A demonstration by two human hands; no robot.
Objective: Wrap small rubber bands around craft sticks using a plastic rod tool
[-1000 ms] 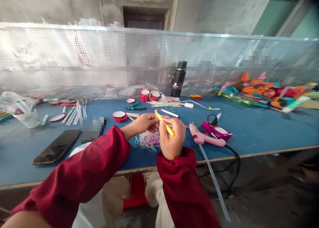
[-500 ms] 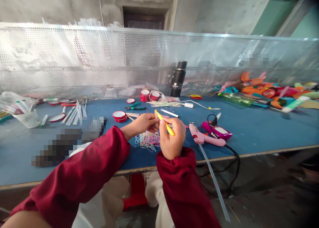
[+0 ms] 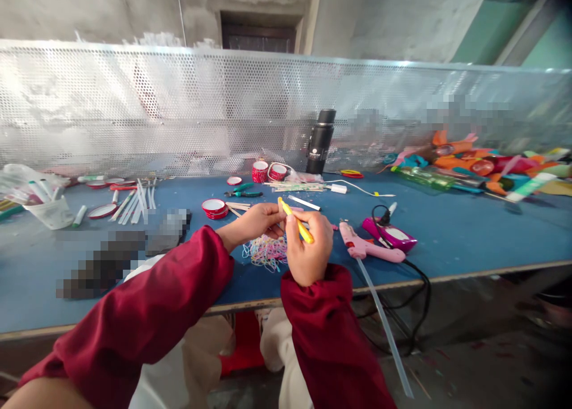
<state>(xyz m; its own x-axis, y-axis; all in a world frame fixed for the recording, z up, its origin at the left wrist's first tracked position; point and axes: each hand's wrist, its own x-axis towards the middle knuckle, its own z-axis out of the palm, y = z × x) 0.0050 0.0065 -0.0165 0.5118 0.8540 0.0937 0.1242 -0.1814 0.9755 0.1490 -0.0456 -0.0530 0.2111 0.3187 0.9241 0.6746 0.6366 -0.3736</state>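
Observation:
My right hand [image 3: 309, 245] is closed round a slim yellow pen-shaped tool [image 3: 304, 231], which tilts up to the left. Its exact kind is too small to make out. At the tool's upper end, my left hand [image 3: 263, 219] is pinched shut with its fingertips close to the tip. Whatever those fingers hold is hidden. Below both hands, a tangle of thin pastel elastic loops [image 3: 264, 253] lies on the blue table [image 3: 456, 236]. Just right of my right hand rests a pink glue gun [image 3: 364, 247] with a long clear glue stick in it.
A purple device [image 3: 395, 237] with a black cable sits beyond the glue gun. Farther back are a black flask [image 3: 320, 141], green-handled pliers [image 3: 243, 191] and red tape rolls [image 3: 214, 208]. Left are glue sticks [image 3: 130, 206] and a cup of markers [image 3: 49, 211]; right, colourful craft pieces [image 3: 482, 166].

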